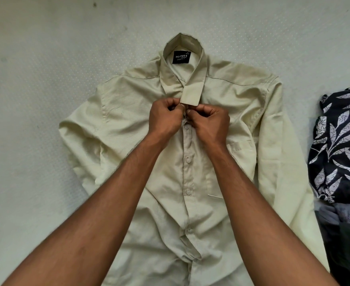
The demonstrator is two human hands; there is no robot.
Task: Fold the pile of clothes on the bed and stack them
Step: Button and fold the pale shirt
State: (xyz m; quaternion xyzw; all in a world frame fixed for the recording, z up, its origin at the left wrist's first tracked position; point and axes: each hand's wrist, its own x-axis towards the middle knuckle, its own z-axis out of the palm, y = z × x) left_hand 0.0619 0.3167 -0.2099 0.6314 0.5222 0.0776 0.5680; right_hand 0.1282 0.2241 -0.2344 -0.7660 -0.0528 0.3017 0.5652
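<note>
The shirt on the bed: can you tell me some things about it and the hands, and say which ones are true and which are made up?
1. The pale yellow shirt lies front side up on the bed. True.
2. Both hands are pinching the shirt's placket just below the collar. True: the left hand and right hand meet there.
3. The shirt has no label. False: a black label sits inside the collar.
4. The leaf-print garment lies left of the shirt. False: it lies to the right.
5. A chest pocket shows on the shirt. True.
</note>
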